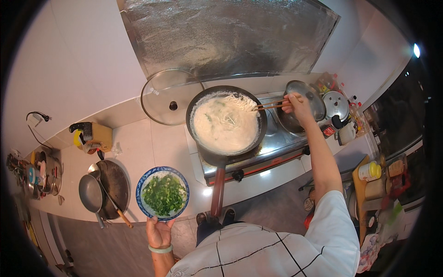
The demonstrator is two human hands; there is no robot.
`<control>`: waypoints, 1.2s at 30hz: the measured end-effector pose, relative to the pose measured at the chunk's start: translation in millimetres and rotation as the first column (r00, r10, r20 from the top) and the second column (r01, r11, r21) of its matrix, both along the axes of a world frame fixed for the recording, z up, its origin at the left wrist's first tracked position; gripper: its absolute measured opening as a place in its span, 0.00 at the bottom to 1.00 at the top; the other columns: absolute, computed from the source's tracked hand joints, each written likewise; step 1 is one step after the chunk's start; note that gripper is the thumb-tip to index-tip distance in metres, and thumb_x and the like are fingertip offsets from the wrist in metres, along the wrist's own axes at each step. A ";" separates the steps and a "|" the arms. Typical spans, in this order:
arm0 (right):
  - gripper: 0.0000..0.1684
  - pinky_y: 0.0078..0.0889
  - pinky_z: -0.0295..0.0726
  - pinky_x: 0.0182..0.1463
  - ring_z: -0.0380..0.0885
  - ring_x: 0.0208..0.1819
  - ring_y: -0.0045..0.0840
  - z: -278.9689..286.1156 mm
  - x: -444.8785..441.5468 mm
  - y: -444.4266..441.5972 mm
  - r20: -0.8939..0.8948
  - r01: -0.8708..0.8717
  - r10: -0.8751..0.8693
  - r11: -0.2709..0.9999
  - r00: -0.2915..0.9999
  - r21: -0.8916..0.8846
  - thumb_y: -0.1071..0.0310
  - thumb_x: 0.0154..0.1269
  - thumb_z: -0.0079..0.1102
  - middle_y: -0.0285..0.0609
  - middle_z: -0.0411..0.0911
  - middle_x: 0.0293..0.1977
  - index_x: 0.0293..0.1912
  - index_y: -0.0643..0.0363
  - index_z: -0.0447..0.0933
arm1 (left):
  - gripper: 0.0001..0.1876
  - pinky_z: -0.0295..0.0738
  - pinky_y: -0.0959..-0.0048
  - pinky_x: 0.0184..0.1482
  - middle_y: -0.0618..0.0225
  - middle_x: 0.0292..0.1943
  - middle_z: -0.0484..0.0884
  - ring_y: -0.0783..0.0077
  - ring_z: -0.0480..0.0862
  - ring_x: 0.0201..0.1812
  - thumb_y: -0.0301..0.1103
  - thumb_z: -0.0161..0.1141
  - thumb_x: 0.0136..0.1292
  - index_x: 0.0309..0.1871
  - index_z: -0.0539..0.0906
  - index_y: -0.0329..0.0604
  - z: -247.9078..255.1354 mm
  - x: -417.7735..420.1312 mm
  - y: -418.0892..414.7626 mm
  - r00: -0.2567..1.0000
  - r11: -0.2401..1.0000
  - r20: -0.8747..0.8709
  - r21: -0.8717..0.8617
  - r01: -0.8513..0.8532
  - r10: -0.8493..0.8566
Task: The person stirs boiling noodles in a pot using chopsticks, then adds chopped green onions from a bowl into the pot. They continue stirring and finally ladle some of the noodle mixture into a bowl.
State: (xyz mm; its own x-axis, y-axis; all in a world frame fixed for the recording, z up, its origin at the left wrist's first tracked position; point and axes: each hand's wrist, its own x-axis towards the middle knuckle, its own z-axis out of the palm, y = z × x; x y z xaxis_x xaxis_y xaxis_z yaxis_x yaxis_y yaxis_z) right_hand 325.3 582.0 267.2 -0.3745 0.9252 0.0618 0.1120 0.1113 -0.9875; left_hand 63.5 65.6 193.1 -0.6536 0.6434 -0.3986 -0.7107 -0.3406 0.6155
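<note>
My left hand holds a blue-rimmed bowl from below at its near edge, over the counter's front edge. Chopped green leaves lie in the bowl. With my right hand I grip wooden chopsticks, whose tips are at the noodles by the right side of a dark frying pan. Pale, cloudy liquid with some greens fills much of the pan. Its red-brown handle points toward me. The pan sits on the left part of a gas stove.
A glass lid leans behind the pan's left side. A lidded pot stands on the stove's right. Left on the counter are a knife block, a small pan, a ladle and a round dark board. Bottles crowd the right end.
</note>
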 end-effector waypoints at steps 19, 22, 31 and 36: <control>0.14 0.11 0.72 0.21 0.78 0.23 0.17 12.6 -1.3 -38.6 0.066 -0.149 0.151 0.988 0.986 -0.029 0.61 0.74 0.47 0.41 0.77 0.39 0.48 0.61 0.74 | 0.30 0.87 0.61 0.46 0.58 0.61 0.71 0.58 0.77 0.56 0.35 0.58 0.59 0.66 0.65 0.44 -1.2 -0.2 1.9 1.000 1.000 -0.006 0.000 0.009 -0.009; 0.16 0.14 0.74 0.23 0.78 0.24 0.18 -6.8 -6.6 -23.4 0.022 -0.131 0.132 0.991 0.991 -0.028 0.59 0.74 0.47 0.42 0.78 0.39 0.48 0.62 0.74 | 0.31 0.86 0.60 0.47 0.58 0.61 0.70 0.58 0.77 0.57 0.35 0.58 0.59 0.66 0.64 0.44 -2.2 0.5 2.0 1.000 1.000 -0.007 -0.001 0.013 -0.013; 0.18 0.22 0.80 0.26 0.80 0.25 0.24 -62.9 -24.4 -1.8 -0.115 0.024 -0.039 0.990 0.993 -0.136 0.56 0.74 0.46 0.46 0.80 0.30 0.40 0.62 0.73 | 0.32 0.86 0.59 0.49 0.57 0.62 0.69 0.56 0.77 0.57 0.35 0.58 0.59 0.67 0.63 0.44 -0.7 7.5 4.5 0.999 0.999 -0.007 -0.021 -0.039 0.039; 0.18 0.27 0.81 0.26 0.81 0.25 0.28 -74.5 -20.8 -6.6 -0.183 0.085 -0.161 0.927 0.970 -0.365 0.56 0.74 0.44 0.47 0.79 0.28 0.38 0.61 0.72 | 0.32 0.86 0.58 0.48 0.56 0.62 0.69 0.56 0.77 0.58 0.35 0.58 0.59 0.68 0.62 0.44 -0.4 8.8 6.7 0.998 0.998 -0.004 -0.025 -0.062 0.062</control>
